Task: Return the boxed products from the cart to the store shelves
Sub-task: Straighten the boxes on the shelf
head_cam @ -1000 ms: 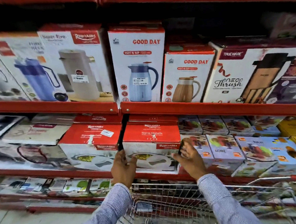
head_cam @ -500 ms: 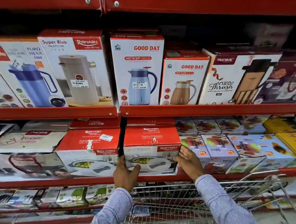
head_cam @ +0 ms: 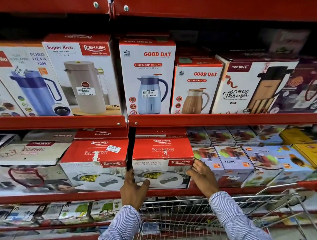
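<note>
A red-and-white Rishabh Sigma Marbella casserole box (head_cam: 162, 161) sits on the middle red shelf (head_cam: 231, 189), beside an identical box (head_cam: 95, 163) to its left. My left hand (head_cam: 133, 191) presses the box's lower left front corner, fingers reaching into the gap between the two boxes. My right hand (head_cam: 203, 176) lies flat against the box's right side, fingers spread. Below my arms is the wire shopping cart (head_cam: 195, 215); what lies inside it is hard to make out.
Flask and jug boxes stand on the upper shelf (head_cam: 209, 120): Super Riva (head_cam: 83, 76), Good Day (head_cam: 148, 78), Neo Thrush (head_cam: 249, 85). Juicer boxes (head_cam: 233, 160) crowd right of the casserole box. Flat cookware boxes (head_cam: 27, 152) lie at left. The bottom shelf holds small packs (head_cam: 72, 212).
The casserole box has slid further back onto the shelf, level with its neighbour. Both hands followed it in, and my view tilted slightly up.
</note>
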`<state>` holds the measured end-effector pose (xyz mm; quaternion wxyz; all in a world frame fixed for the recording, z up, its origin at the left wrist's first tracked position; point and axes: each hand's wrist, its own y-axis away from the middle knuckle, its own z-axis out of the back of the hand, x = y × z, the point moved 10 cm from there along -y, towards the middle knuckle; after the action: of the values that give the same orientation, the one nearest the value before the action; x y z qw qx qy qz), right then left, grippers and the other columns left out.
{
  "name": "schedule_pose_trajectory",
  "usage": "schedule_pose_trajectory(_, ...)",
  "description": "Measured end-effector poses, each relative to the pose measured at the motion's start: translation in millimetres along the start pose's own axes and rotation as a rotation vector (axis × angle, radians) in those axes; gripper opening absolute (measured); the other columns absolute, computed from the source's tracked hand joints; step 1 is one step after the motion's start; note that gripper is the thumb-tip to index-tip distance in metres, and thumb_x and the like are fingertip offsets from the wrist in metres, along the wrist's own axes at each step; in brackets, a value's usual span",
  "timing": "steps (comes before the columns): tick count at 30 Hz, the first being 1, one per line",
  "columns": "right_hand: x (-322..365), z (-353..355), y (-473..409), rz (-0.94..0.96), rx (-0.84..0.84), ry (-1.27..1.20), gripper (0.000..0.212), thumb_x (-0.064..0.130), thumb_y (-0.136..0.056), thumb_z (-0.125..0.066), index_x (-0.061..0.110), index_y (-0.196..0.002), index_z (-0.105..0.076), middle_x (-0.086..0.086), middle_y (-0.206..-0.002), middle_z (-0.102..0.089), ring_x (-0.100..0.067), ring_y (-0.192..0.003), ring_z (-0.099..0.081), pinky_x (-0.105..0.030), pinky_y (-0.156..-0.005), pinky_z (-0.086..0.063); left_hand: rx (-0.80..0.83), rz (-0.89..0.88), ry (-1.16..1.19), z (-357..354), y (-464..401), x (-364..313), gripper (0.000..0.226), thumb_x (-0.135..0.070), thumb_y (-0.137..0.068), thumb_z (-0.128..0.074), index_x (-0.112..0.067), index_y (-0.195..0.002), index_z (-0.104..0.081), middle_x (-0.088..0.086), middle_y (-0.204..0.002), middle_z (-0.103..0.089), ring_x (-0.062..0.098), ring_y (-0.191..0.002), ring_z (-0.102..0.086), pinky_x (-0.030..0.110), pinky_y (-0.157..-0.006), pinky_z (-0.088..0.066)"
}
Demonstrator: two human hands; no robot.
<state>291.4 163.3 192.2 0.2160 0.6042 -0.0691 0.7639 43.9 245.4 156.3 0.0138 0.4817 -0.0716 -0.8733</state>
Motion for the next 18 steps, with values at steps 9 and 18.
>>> schedule_pose_trajectory(9,11.6,18.3,7.3,0.015,-0.239,0.096,0.044,0.020,-0.086,-0.062,0.017,-0.129,-0.055,0.006,-0.121,-0.062,-0.019,-0.120,-0.058,-0.024,-0.091,-0.040,-0.075,-0.043,0.001,19.5,5.9,-11.2,0.060,-0.029,-0.079,-0.070,-0.015,-0.134,-0.050,0.006,-0.112,-0.072,0.015,-0.077,-0.069,0.033,-0.077,-0.056)
schedule_pose_trajectory(18,140.3,2.9,-8.0,0.403,-0.204,0.140,0.053,0.020,-0.085,-0.064,0.017,-0.135,-0.047,0.003,-0.130,-0.057,-0.011,-0.117,-0.055,-0.004,-0.078,-0.045,-0.253,-0.309,0.242,80.5,-12.1,-121.2,0.041,-0.019,-0.081,-0.070,-0.019,-0.121,-0.059,-0.003,-0.111,-0.068,0.016,-0.098,-0.066,0.033,-0.090,-0.055)
